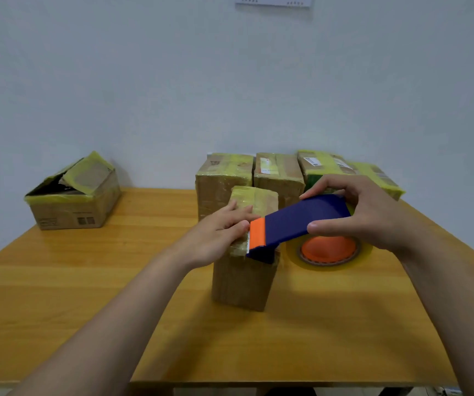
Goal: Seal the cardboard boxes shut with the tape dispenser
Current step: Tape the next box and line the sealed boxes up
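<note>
Box [241, 281] is steadied under flat, straight-fingered left grip [216, 235]; tape dispenser [301, 221] is clamped in right grip [373, 215], probably for cutting.

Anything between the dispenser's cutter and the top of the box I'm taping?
Nothing separate. The tape dispenser has its orange cutter at the near top edge of the upright cardboard box. Only the left hand lies flat on the box top, thumb beside the cutter; the right hand grips the dispenser.
</note>
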Motion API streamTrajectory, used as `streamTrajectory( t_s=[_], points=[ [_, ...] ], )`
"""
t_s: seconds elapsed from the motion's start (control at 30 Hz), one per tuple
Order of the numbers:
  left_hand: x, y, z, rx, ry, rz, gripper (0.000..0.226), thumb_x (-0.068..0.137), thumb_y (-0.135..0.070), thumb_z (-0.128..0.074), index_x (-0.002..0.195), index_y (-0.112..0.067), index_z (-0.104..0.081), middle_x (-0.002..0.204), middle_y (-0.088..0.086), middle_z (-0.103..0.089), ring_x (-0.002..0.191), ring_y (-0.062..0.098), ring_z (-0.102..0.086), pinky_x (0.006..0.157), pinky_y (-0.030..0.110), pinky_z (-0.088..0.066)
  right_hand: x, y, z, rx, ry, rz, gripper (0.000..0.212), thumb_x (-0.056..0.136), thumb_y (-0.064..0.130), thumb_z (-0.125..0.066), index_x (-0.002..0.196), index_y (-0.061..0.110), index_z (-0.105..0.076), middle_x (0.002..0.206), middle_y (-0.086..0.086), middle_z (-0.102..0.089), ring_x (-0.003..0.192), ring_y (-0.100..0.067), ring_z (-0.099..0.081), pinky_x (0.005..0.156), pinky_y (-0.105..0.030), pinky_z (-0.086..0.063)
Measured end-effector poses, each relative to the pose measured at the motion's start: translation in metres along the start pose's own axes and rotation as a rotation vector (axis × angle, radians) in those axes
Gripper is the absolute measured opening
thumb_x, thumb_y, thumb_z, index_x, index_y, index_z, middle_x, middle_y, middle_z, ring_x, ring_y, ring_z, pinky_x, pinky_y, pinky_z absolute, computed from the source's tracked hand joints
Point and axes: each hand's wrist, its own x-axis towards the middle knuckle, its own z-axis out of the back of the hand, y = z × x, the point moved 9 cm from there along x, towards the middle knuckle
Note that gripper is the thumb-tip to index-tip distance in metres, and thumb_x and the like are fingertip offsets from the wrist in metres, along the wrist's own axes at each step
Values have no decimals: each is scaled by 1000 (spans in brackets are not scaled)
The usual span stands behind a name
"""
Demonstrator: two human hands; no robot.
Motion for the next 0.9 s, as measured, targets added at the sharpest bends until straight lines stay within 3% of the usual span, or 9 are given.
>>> streamTrajectory(
  t_s=[0.13,0.27,0.6,0.7,0.8,0.83,0.9],
  points=[
    [-5,21,2,-63,-13,-1,34,106,-42,-46,136,-55,-55,158,-35,-37,153,-11,-9,127,38,-16,-4,-12,-7,23,-5,-6,58,64,60,-87,115,39,-69,111,17,-72,107,-7,-67,68,-21,-60],
    [-9,24,3,-24,25,-3,37,102,-50,-46,137,-62,-50,155,-43,-34,150,-17,-9,127,38,-18,-5,-15,-7,33,6,5,57,67,55,-89,117,36,-69,112,16,-73,106,-10,-69,69,-21,-60],
    [-11,20,5,76,37,6,39,111,-31,-43,148,-39,-54,162,-28,-34,154,-9,-9,123,28,-10,-32,-35,27,72,-27,-48,53,63,50,-89,111,35,-72,108,8,-75,104,-17,-71,73,-27,-63],
    [-2,12,9,168,62,58,38,111,-26,-48,145,-38,-59,160,-23,-39,153,-2,-17,120,27,-16,-34,-36,21,57,-28,-44,50,66,44,-89,112,34,-71,109,14,-74,105,-12,-69,71,-21,-60],
    [9,1,6,344,15,81,31,109,-38,-46,133,-29,-63,143,-11,-54,136,14,-46,109,33,-40,-34,-37,19,65,-33,-37,54,65,51,-88,113,35,-71,109,12,-73,104,-12,-69,71,-22,-60],
    [9,-2,2,392,-6,72,31,108,-44,-45,128,-26,-61,136,-9,-55,131,16,-49,103,34,-43,-34,-38,18,70,-35,-37,55,64,54,-86,113,35,-70,109,11,-74,105,-13,-69,71,-23,-60],
    [6,0,-6,443,-23,48,33,108,-47,-43,129,-25,-55,144,-9,-50,141,15,-39,104,30,-37,-36,-40,17,84,-40,-33,56,64,55,-85,114,35,-70,111,11,-74,107,-14,-69,71,-23,-60]
  ],
)
